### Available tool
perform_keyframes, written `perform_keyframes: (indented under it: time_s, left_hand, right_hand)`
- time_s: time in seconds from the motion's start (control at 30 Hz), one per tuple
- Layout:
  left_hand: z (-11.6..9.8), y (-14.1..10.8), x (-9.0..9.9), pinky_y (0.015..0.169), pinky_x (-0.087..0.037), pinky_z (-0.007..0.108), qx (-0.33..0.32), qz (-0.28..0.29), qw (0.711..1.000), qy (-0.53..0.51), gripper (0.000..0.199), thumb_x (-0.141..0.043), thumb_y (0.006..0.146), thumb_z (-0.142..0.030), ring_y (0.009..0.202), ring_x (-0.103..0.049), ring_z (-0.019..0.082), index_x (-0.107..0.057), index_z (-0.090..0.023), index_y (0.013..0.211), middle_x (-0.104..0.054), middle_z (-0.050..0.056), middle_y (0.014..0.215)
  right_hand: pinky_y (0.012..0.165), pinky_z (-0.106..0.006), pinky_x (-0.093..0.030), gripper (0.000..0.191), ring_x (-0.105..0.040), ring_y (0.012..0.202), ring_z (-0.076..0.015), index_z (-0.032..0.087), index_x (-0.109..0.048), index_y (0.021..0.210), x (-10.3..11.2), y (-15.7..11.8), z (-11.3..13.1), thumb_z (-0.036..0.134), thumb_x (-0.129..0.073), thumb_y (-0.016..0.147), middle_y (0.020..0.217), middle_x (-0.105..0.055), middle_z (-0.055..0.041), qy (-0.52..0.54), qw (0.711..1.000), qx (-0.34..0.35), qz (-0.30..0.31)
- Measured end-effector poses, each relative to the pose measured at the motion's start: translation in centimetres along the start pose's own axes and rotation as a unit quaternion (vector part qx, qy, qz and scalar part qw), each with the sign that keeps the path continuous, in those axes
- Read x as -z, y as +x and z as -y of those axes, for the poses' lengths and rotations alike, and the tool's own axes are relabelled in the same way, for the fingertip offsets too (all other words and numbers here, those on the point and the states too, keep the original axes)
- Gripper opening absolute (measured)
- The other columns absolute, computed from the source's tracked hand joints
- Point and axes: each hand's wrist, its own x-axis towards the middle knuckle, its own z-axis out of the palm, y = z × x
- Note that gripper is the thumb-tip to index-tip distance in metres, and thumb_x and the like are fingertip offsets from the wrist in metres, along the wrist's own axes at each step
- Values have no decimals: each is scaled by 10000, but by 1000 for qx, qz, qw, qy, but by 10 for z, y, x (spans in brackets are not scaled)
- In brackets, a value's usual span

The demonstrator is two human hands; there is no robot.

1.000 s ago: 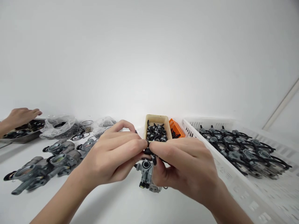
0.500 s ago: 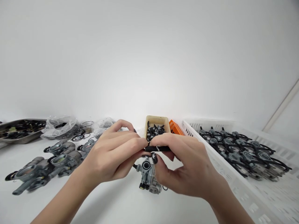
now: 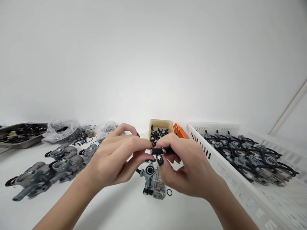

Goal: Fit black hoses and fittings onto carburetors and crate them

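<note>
A short black hose point(image 3: 157, 151) with a small metal clip point(image 3: 163, 150) around it is pinched between the thumb and fingers of my right hand point(image 3: 183, 163). Close to the hose's left end, my left hand point(image 3: 120, 153) has its thumb and index fingertips close together; what lies between them, if anything, is too small to name. Below the hands, a grey metal carburetor point(image 3: 150, 180) rests on the white table, partly covered by my fingers. Beside it on the right lies a small black ring point(image 3: 169, 192).
More carburetors point(image 3: 33, 177) stand at the left. Behind them are a metal tray point(image 3: 26, 144), plastic bags point(image 3: 59, 134) and black rings point(image 3: 82, 139). A beige bin point(image 3: 161, 122) and an orange basket point(image 3: 180, 131) stand behind my hands. A white crate point(image 3: 240, 182) of carburetors is at the right.
The hose's left end now shows clear of my left fingertips, which have drawn slightly apart from my right hand. My right hand has moved a little left, uncovering more of the ring.
</note>
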Motion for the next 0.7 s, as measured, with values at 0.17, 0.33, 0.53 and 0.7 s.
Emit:
perform_keyframes:
  time_s: [0.17,0.33,0.53,0.7]
  left_hand:
    - [-1,1,0,654,-501,272,13,-18,1000,-4,209,-525,859,1,522,-526,66,-562,-165,981,-689,-25,714]
    - [-1,0,-2,627,-497,310,-1,-46,998,-41,254,-573,829,22,497,-499,65,-589,-130,1032,-699,5,746]
    - [-4,2,-5,569,-494,328,20,-63,993,-93,272,-565,844,5,429,-461,61,-603,-161,1056,-699,0,740]
    - [-4,2,-7,569,-506,347,48,-60,988,-134,254,-567,870,-35,426,-463,68,-617,-203,1053,-686,-25,693]
  right_hand:
    - [422,-195,-227,191,-264,473,-45,195,-446,796,1,0,-3,31,-444,698,586,-319,93,119,990,-59,49]
    - [433,-204,-260,179,-292,487,-64,204,-455,836,-1,-2,-5,39,-436,769,590,-351,81,229,964,-104,90]
    - [431,-205,-269,91,-283,497,-75,207,-461,831,-1,-2,-4,121,-446,856,599,-344,69,298,936,-154,105]
    - [430,-202,-258,116,-282,505,-75,204,-453,769,-2,0,-3,106,-454,829,592,-347,66,314,933,-152,91]
